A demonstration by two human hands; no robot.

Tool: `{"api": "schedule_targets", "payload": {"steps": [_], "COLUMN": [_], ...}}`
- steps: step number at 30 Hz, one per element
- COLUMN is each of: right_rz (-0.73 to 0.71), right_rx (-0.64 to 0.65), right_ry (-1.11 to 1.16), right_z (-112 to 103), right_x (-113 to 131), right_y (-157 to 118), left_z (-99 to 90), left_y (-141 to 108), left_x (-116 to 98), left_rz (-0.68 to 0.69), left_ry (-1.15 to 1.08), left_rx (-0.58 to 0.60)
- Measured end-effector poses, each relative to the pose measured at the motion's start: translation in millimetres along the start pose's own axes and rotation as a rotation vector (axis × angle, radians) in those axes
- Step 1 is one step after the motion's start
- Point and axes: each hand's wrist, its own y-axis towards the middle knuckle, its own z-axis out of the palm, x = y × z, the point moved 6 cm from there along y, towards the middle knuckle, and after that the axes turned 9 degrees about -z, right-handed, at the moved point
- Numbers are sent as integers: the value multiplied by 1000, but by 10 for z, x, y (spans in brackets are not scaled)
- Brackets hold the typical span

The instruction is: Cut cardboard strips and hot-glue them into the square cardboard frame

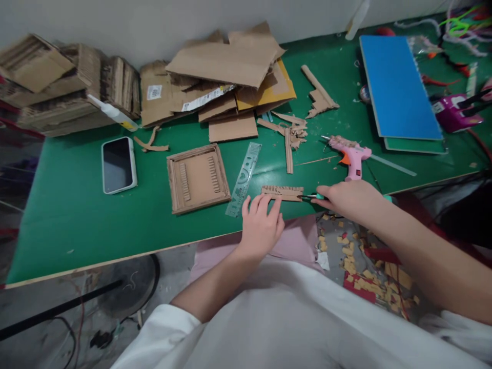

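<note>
My left hand (262, 223) lies with its fingers spread, the tips on the lower edge of a small cardboard strip (282, 190) near the table's front edge. In my right hand (348, 199) is a slim craft knife (318, 196) with a green handle, its dark tip at the strip's right end. Left of the strip lies a clear plastic ruler (246, 177) with cut-out shapes. Beside that sits a square cardboard tray (199, 179) with raised borders and two ridged strips inside. A pink glue gun (351, 154) rests just beyond my right hand.
A white phone (119, 165), a glue bottle (115, 114) and stacked cardboard boxes (57, 82) occupy the left. Cardboard sheets (226, 61) pile up against the wall. Cardboard scraps (295, 133) lie mid-table. A blue board (400, 87) and a purple tool (457, 113) are at right.
</note>
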Motion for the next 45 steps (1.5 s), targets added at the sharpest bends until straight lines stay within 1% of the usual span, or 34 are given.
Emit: {"api": "schedule_targets", "payload": {"steps": [4, 6, 9, 13, 20, 23, 27, 29, 33, 37, 45], "right_rz": [-28, -29, 8, 36, 83, 83, 111, 119, 107, 58, 4], "right_rx": [-11, -19, -21, -11, -34, -30, -72, -103, -150, -201, -193], "right_ry": [56, 82, 91, 100, 74, 98, 215, 247, 167, 104, 87], "right_z": [-9, -20, -33, 1, 160, 171, 98, 47, -60, -161, -232], "right_x": [138, 209, 265, 267, 211, 191, 168, 193, 298, 384, 446], "right_y": [7, 4, -17, -56, -132, -162, -168, -138, -28, 59, 124], "left_z": [44, 55, 62, 75, 73, 64, 57, 54, 72, 84, 93], "left_y": [-17, -39, -76, -101, -100, -118, -141, -151, -162, -172, -176], "left_x": [-81, -83, -61, -42, -27, -18, 8, 6, 11, 24, 29], "left_rz": [69, 77, 85, 103, 121, 136, 114, 125, 139, 130, 133], "left_ry": [-2, 5, 20, 45, 31, 16, 11, 8, 6, 0, -12], "left_rx": [59, 63, 48, 33, 18, 5, -25, -46, -54, -65, -68]}}
